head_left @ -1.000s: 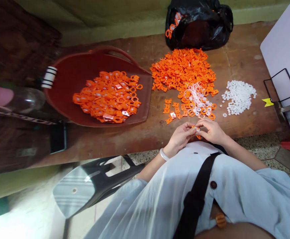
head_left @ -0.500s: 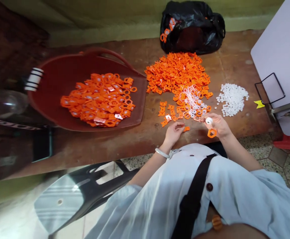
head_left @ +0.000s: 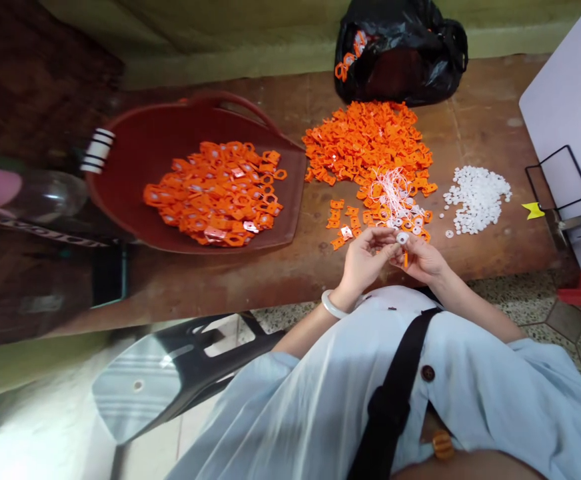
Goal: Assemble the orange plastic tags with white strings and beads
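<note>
My left hand [head_left: 365, 259], with a pale bangle [head_left: 333, 305] at its wrist, is closed with its fingertips at a small white round piece [head_left: 402, 238]. Against it, my right hand [head_left: 423, 259] is closed on the same white piece, and an orange part [head_left: 406, 259] sticks out below its fingers. Just beyond both hands lie a bundle of pale strings [head_left: 391, 190] and white rings. Behind them spreads a large pile of orange pieces [head_left: 370, 140]. Several loose orange pieces [head_left: 336, 212] rest left of the strings.
A dark red basket [head_left: 120, 200] holding many orange pieces stands at the left. A black plastic bag [head_left: 400, 53] is at the back. White pieces [head_left: 478, 199] are heaped at the right, near a pale panel [head_left: 570, 120]. A grey stool [head_left: 145, 383] stands below the table edge.
My left hand has left the orange piece on the table and moved right to meet my right hand at the white piece. The camera view has shifted slightly.
</note>
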The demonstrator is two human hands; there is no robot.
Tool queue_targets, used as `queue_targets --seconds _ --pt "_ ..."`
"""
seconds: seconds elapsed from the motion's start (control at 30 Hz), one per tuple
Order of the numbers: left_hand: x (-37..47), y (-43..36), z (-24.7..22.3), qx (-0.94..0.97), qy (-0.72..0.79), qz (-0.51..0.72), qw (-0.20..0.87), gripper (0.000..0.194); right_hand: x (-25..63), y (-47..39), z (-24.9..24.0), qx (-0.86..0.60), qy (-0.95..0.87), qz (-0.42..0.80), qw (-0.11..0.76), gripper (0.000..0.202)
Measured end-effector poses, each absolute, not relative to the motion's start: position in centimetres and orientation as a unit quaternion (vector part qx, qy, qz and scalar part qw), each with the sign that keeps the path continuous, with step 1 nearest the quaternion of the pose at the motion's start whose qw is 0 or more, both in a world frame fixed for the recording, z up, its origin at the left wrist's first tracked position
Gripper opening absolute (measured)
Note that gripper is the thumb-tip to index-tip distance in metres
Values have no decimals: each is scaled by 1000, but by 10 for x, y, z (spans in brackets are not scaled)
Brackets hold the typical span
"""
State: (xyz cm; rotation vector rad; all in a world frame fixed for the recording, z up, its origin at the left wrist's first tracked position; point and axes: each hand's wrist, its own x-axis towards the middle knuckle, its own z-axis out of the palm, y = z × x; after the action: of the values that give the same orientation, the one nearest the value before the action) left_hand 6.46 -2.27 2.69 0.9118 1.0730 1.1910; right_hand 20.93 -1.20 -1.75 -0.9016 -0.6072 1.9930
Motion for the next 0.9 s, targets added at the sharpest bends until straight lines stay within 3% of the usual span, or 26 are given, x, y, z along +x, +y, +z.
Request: queue_targets --seconds 0.3,0.43,0.53,0.63,0.9 --pt "62 -22 24 361 460 519 623 28 210 -14 -6 -374 -320 762 421 42" --pt "58 -20 15 306 434 498 685 33 215 -12 9 -448 -519 591 425 31" --pt "56 -19 8 257 402 468 744 34 220 -11 22 -460 -681 424 381 21" --pt "55 -19 4 216 379 455 776 33 223 -10 30 -439 -764 328 339 25" --pt "55 -20 4 209 349 466 786 29 224 -12 34 -423 -783 324 322 35"
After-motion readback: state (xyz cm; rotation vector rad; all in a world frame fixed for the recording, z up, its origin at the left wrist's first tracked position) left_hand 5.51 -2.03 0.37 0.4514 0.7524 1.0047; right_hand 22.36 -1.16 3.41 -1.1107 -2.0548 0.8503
